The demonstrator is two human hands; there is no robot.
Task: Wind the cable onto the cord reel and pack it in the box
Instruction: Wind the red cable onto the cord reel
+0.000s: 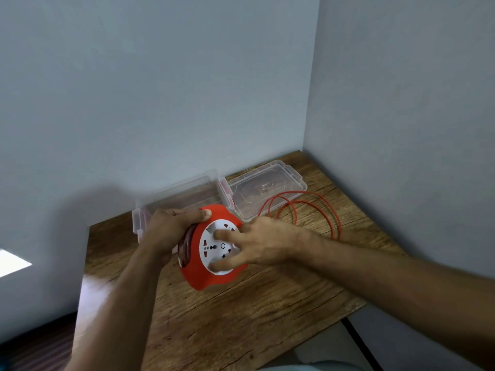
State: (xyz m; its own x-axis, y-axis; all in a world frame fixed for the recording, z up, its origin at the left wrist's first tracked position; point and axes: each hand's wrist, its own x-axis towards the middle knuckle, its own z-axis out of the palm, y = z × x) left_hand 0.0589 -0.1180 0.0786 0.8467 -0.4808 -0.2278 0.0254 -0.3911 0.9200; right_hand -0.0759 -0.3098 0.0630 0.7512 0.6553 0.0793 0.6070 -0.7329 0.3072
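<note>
While tilted, reel (211,253) between both hands (166,231) (261,243).

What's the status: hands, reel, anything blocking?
Left hand grips cord reel. Right hand presses its socket face. Cable partly loose on table. Box open behind.

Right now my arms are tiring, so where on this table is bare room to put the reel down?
Widest bare wood: the near half of the table, from under the reel to the front edge. Crowded: the back, taken by the box and the lid beside it, and the back right, where loose cable loops.
</note>
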